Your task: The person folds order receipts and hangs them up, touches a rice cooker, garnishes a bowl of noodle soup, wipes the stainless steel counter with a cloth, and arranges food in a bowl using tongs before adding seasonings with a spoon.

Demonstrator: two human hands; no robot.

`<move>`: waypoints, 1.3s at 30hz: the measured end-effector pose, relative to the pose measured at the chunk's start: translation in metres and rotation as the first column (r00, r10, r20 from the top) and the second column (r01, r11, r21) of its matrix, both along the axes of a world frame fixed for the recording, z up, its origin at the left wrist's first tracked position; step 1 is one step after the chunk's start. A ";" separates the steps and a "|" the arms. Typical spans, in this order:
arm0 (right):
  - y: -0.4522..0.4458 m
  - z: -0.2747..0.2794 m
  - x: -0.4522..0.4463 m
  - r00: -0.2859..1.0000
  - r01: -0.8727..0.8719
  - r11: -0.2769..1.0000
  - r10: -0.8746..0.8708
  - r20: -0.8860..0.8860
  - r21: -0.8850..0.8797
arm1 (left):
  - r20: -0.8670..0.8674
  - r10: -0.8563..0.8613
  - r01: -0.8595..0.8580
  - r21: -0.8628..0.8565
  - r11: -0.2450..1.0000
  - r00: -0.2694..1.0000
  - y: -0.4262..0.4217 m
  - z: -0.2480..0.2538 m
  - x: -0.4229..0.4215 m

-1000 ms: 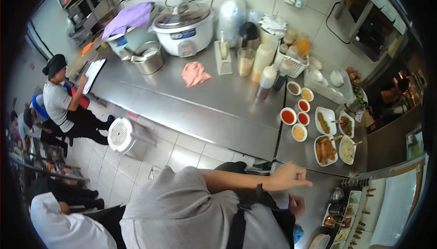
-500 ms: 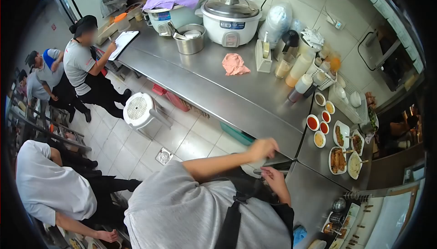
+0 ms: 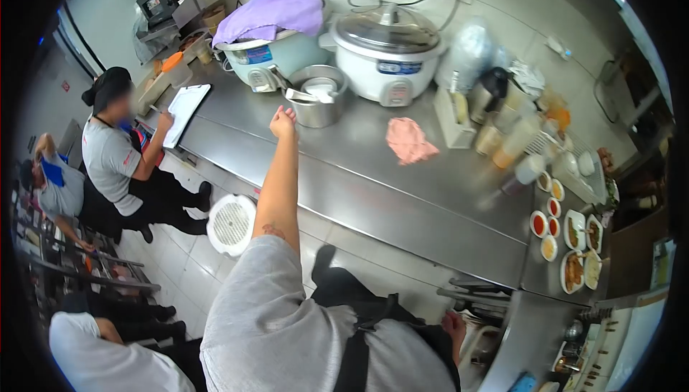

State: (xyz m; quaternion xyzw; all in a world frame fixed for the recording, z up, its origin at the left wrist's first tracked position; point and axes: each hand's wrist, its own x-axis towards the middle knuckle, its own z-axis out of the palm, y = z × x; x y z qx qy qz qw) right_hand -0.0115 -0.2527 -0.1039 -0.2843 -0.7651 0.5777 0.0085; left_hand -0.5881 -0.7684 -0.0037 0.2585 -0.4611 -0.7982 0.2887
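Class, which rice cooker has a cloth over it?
The cooker nearer the clipboard: a purple cloth drapes its top; the other cooker has an uncovered lid.

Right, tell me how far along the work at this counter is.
Looks done: the white dishes of food and small white sauce bowls are filled. In hand: the bare left hand reaches toward the round steel pot, apparently not touching it. Remaining, probably: using the pale utensil resting in that pot; its purpose isn't clear.
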 end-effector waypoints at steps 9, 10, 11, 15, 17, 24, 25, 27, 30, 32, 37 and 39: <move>-0.250 0.116 -0.235 0.971 -0.161 0.960 0.195 -0.134 0.231 | 0.169 0.020 -0.075 0.325 0.943 0.985 -0.134 -0.028 -0.153; -0.264 0.124 -0.248 0.971 -0.164 0.961 0.198 -0.137 0.222 | 0.173 0.010 -0.069 0.339 0.938 0.985 -0.137 -0.030 -0.159; -0.276 0.133 -0.257 0.971 -0.170 0.958 0.202 -0.126 0.232 | 0.180 0.001 -0.066 0.354 0.933 0.984 -0.139 -0.034 -0.161; -0.309 0.143 -0.284 0.968 -0.204 0.953 0.231 -0.102 0.226 | 0.195 -0.226 0.151 0.338 0.929 0.955 -0.160 -0.022 -0.144; -0.321 0.136 -0.290 0.972 -0.187 0.965 0.209 -0.106 0.182 | 0.124 -0.346 0.279 0.374 0.884 0.930 -0.173 -0.027 -0.135; -0.324 0.087 -0.319 0.989 -0.033 0.967 0.067 -0.128 0.254 | -0.022 -0.427 0.413 0.301 0.860 0.904 -0.181 -0.031 -0.113; -0.326 0.087 -0.323 0.991 0.033 0.975 -0.003 -0.135 0.218 | 0.007 -0.407 0.387 0.295 0.874 0.913 -0.182 -0.029 -0.112; -0.326 0.088 -0.329 0.991 0.042 0.970 -0.009 -0.136 0.240 | 0.019 -0.428 0.406 0.281 0.870 0.904 -0.183 -0.022 -0.111; -0.325 0.077 -0.331 0.977 0.078 0.921 0.006 -0.215 0.381 | -0.152 -0.546 0.566 0.267 0.780 0.824 -0.188 -0.026 -0.112; -0.325 0.075 -0.331 0.977 0.091 0.891 0.006 -0.212 0.444 | -0.159 -0.553 0.575 0.222 0.787 0.818 -0.189 -0.033 -0.116; -0.326 0.067 -0.331 0.969 0.132 0.853 -0.003 -0.248 0.505 | -0.168 -0.514 0.537 0.154 0.829 0.841 -0.189 -0.054 -0.130; -0.327 0.067 -0.333 0.968 0.140 0.829 0.000 -0.250 0.542 | -0.167 -0.492 0.511 0.100 0.854 0.855 -0.187 -0.060 -0.137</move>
